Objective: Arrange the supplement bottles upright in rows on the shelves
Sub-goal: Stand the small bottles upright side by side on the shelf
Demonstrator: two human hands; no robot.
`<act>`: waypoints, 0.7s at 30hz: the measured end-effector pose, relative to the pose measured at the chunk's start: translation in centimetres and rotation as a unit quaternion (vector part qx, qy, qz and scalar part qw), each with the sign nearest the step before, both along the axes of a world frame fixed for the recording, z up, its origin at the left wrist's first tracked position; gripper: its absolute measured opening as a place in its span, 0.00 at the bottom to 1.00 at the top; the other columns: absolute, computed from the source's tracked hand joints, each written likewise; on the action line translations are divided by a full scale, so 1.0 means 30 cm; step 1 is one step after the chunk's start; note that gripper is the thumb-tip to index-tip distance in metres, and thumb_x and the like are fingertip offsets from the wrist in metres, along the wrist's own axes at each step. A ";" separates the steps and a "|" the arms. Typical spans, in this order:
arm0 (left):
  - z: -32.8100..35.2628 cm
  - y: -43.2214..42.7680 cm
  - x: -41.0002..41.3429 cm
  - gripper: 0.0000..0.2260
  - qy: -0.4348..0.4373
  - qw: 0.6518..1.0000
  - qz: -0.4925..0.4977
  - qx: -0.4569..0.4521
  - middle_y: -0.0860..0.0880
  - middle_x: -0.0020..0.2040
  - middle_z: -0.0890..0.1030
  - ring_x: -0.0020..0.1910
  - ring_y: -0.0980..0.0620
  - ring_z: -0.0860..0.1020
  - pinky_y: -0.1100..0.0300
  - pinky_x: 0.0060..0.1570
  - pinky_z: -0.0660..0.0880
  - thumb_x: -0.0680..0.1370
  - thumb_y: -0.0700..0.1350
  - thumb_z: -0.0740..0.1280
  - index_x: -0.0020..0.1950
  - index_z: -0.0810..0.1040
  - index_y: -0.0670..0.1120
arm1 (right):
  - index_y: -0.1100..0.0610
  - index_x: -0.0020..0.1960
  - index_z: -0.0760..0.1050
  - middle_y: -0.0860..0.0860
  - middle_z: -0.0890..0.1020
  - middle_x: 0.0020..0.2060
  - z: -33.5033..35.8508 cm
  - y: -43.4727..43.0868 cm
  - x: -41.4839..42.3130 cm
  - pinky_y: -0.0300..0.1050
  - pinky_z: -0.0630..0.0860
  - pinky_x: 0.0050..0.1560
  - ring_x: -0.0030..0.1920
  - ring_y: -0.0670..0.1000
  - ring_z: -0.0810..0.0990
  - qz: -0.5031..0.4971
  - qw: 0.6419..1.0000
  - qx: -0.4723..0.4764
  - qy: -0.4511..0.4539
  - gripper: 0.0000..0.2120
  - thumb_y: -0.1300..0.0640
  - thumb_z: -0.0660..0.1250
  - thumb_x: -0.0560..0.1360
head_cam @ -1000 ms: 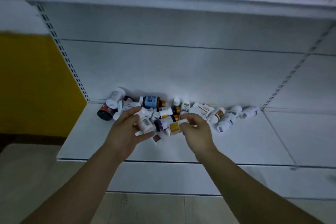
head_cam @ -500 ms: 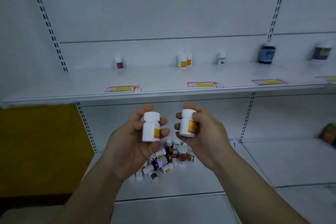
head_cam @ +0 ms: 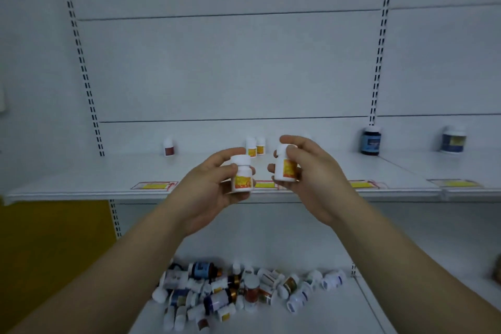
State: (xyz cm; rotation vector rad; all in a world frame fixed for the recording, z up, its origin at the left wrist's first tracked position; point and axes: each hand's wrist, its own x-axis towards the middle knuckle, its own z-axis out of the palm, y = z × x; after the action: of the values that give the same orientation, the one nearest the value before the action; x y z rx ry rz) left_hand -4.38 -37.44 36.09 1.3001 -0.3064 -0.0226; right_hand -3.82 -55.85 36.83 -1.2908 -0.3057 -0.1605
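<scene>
My left hand [head_cam: 208, 192] grips a small white bottle with an orange label [head_cam: 240, 177], held upright in front of the upper shelf [head_cam: 81, 184]. In my right hand [head_cam: 311, 171] is a second white bottle with an orange label [head_cam: 285, 165], tilted slightly. Behind them two matching white bottles [head_cam: 254, 146] stand upright on the upper shelf, and a white bottle with a red label [head_cam: 169, 146] stands further left. A heap of mixed bottles [head_cam: 238, 293] lies on its side on the lower shelf [head_cam: 339, 314].
Two dark blue bottles [head_cam: 371, 141] [head_cam: 453, 140] stand upright at the right of the upper shelf. Yellow price tags [head_cam: 153, 185] line its front edge. Slotted uprights [head_cam: 81, 62] run up the white back panel. A yellow wall [head_cam: 48, 247] is at the lower left.
Both hands picked a bottle each from the heap on the lower shelf and raised them to the upper shelf's front edge. My view tilted upward.
</scene>
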 end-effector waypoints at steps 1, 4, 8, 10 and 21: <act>0.011 -0.011 0.022 0.12 0.004 1.000 0.013 0.021 0.42 0.52 0.83 0.46 0.46 0.82 0.55 0.40 0.79 0.79 0.38 0.60 0.53 0.81 0.50 | 0.49 0.53 0.77 0.54 0.82 0.49 0.007 -0.011 0.022 0.47 0.80 0.41 0.45 0.54 0.84 -0.001 1.000 -0.016 0.000 0.10 0.60 0.59 0.79; 0.025 -0.026 0.096 0.11 0.007 0.995 0.040 0.088 0.43 0.51 0.82 0.45 0.47 0.83 0.56 0.40 0.79 0.77 0.35 0.63 0.54 0.77 0.49 | 0.49 0.53 0.76 0.53 0.81 0.50 0.024 -0.022 0.102 0.46 0.81 0.43 0.46 0.52 0.84 0.002 0.998 -0.059 0.008 0.09 0.59 0.59 0.79; 0.016 -0.017 0.209 0.14 -0.012 0.975 0.073 0.209 0.46 0.51 0.78 0.46 0.47 0.81 0.55 0.44 0.80 0.75 0.35 0.66 0.53 0.75 0.53 | 0.48 0.52 0.76 0.52 0.79 0.52 0.030 -0.004 0.244 0.47 0.80 0.48 0.49 0.52 0.80 -0.017 0.992 -0.127 0.021 0.08 0.58 0.60 0.78; 0.017 -0.004 0.276 0.14 -0.043 0.954 0.101 0.280 0.50 0.48 0.79 0.43 0.51 0.80 0.59 0.43 0.79 0.74 0.36 0.69 0.51 0.75 0.55 | 0.48 0.53 0.75 0.50 0.78 0.52 0.029 0.006 0.330 0.46 0.78 0.51 0.48 0.50 0.78 -0.043 0.983 -0.178 0.019 0.07 0.56 0.61 0.78; -0.033 0.017 0.652 0.17 -0.078 0.896 0.090 0.429 0.56 0.47 0.75 0.44 0.54 0.78 0.62 0.41 0.77 0.72 0.40 0.72 0.55 0.72 0.55 | 0.51 0.64 0.67 0.50 0.73 0.51 -0.059 0.038 0.726 0.39 0.71 0.44 0.45 0.48 0.75 -0.134 0.896 -0.422 0.028 0.16 0.54 0.64 0.77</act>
State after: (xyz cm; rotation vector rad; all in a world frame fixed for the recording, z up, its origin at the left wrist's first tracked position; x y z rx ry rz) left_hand 15.19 -36.93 35.10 2.2156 -0.3222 0.1182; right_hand 17.97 -54.69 35.05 -2.2033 -0.1389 -0.2366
